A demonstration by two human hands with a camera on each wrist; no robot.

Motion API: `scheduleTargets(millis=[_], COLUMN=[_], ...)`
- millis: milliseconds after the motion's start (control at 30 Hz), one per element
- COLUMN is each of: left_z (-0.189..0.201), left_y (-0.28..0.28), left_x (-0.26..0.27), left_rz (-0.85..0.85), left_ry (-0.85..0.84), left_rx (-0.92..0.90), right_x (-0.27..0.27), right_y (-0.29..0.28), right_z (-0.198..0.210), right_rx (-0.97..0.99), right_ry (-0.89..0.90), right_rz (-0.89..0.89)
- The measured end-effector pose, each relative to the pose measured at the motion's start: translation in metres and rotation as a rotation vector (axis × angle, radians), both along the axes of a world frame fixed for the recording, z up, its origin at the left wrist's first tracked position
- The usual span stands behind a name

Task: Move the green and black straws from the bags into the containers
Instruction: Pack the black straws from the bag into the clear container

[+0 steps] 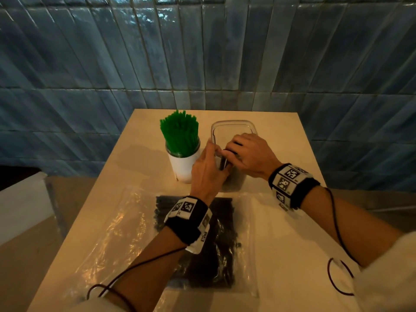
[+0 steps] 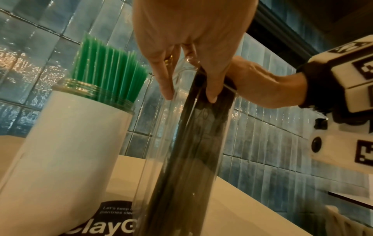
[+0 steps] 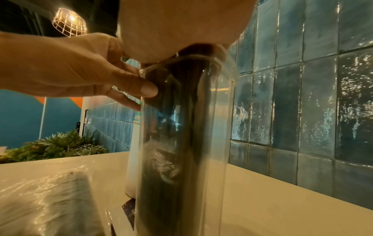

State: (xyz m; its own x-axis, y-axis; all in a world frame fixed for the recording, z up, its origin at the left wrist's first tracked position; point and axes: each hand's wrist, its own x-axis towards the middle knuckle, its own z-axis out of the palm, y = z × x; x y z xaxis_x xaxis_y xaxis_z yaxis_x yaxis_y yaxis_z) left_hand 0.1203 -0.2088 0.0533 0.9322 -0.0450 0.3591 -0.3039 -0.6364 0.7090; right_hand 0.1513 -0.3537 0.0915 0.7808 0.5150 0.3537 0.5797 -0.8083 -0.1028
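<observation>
A tall clear container (image 1: 231,121) stands at the back of the table, right of a white jar (image 1: 183,167) packed with upright green straws (image 1: 180,134). My right hand (image 1: 234,152) curls over the top of a bundle of black straws (image 2: 193,143) that stands inside the container. My left hand (image 1: 213,152) holds the container at its near-left corner just under the rim, thumb (image 3: 147,91) pressed on the wall. In front of my wrists lies a clear bag holding more black straws (image 1: 216,255).
A flat, empty-looking clear bag (image 1: 117,221) lies on the left of the cream table (image 1: 281,154). Blue tiled wall stands right behind the table. The table's left edge drops to a lower floor area, and a cable trails from each wrist.
</observation>
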Motion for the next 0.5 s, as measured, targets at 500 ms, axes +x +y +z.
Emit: scheduleTargets(millis=[500], left_z=[0.0], left_y=[0.01], left_x=[-0.017], left_rz=[-0.052], left_ry=[0.039], left_rx=[-0.03], right_x=[-0.015], right_y=[0.001], right_z=[-0.002], right_rx=[0.138], right_ry=[0.022], right_rz=[-0.139])
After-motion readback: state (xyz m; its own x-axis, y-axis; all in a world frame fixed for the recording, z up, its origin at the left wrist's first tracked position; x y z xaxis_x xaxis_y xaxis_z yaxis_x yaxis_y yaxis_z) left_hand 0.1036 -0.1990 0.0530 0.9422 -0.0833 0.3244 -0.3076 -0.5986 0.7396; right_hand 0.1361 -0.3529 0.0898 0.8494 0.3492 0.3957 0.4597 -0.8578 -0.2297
